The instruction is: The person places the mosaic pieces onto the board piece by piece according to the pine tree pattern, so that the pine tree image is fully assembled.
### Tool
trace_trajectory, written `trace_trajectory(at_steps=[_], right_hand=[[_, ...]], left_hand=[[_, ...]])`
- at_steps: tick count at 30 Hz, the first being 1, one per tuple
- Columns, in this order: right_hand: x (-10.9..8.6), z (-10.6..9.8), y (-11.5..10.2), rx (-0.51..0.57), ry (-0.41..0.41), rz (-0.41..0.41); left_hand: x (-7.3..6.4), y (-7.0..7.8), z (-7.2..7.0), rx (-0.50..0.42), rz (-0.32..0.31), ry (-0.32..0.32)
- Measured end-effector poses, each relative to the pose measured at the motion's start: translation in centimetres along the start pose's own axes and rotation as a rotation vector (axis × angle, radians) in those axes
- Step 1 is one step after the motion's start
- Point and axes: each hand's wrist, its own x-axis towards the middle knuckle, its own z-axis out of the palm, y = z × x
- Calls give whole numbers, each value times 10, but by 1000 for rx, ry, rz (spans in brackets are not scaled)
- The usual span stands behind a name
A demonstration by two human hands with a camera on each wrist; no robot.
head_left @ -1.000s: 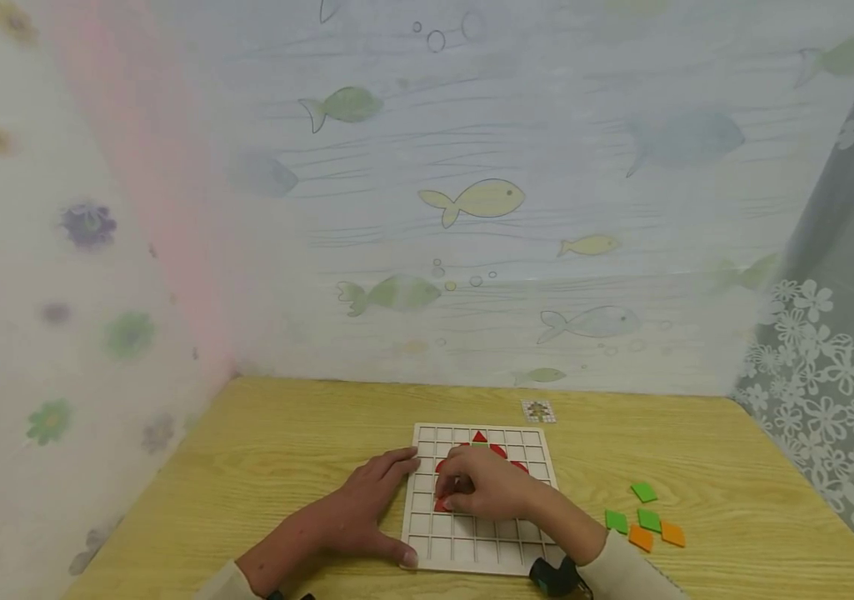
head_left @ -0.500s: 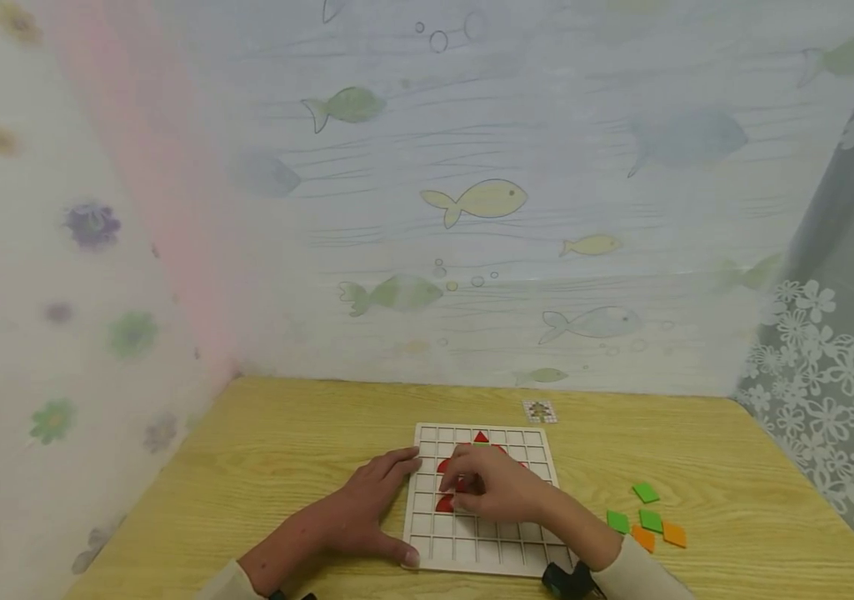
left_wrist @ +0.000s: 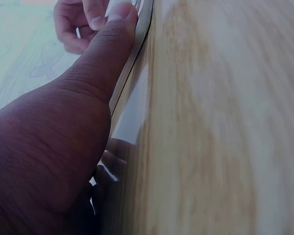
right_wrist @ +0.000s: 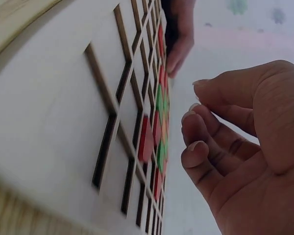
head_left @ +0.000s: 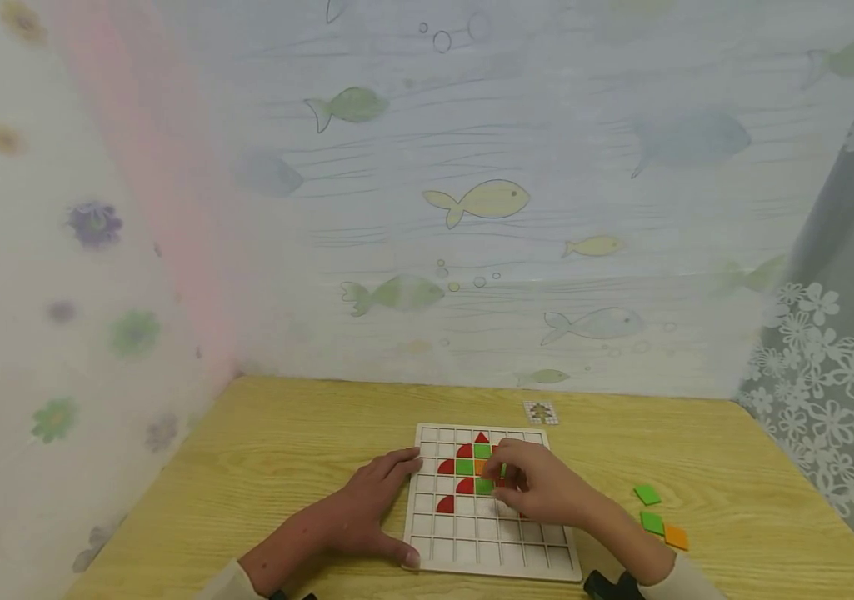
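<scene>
A pale wooden grid board [head_left: 471,552] lies on the table with red, green and orange tiles in its cells. Red quarter-round tiles [head_left: 445,504] step down its left side, beside green square tiles [head_left: 464,467]. My left hand [head_left: 367,508] rests along the board's left edge, thumb at the near corner and fingers outstretched. Above the board's right half hovers my right hand [head_left: 546,487], fingers loosely bent; in the right wrist view the fingertips [right_wrist: 195,154] hold nothing and stand apart from the tiles. That hand hides some tiles on the right.
Loose green tiles [head_left: 647,495] and an orange tile [head_left: 676,536] lie on the table right of the board, beside my right forearm. A small printed pattern card [head_left: 541,412] sits behind the board. A fish-patterned curtain [head_left: 471,250] borders the table's back edge.
My right hand has drawn back from the red tile at the lower left and moved right across the board, uncovering the left tiles. Its forearm now covers some loose tiles. The left hand stays put.
</scene>
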Motion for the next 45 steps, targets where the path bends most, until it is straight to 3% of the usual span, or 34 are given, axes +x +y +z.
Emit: trace_trajectory(at_steps=[18, 25, 29, 37, 45], right_hand=[[-63, -39, 17, -59, 125, 47], [-86, -48, 26, -60, 157, 4], [-98, -54, 31, -66, 149, 0], [-120, -66, 39, -45, 119, 73], [-127, -72, 42, -61, 70, 72]], left_hand=[[0, 1, -1, -7, 5, 2], [-1, 2, -1, -8, -1, 1], [0, 2, 0, -13, -3, 1], [1, 1, 1, -12, 3, 0], [0, 0, 1, -10, -4, -1]])
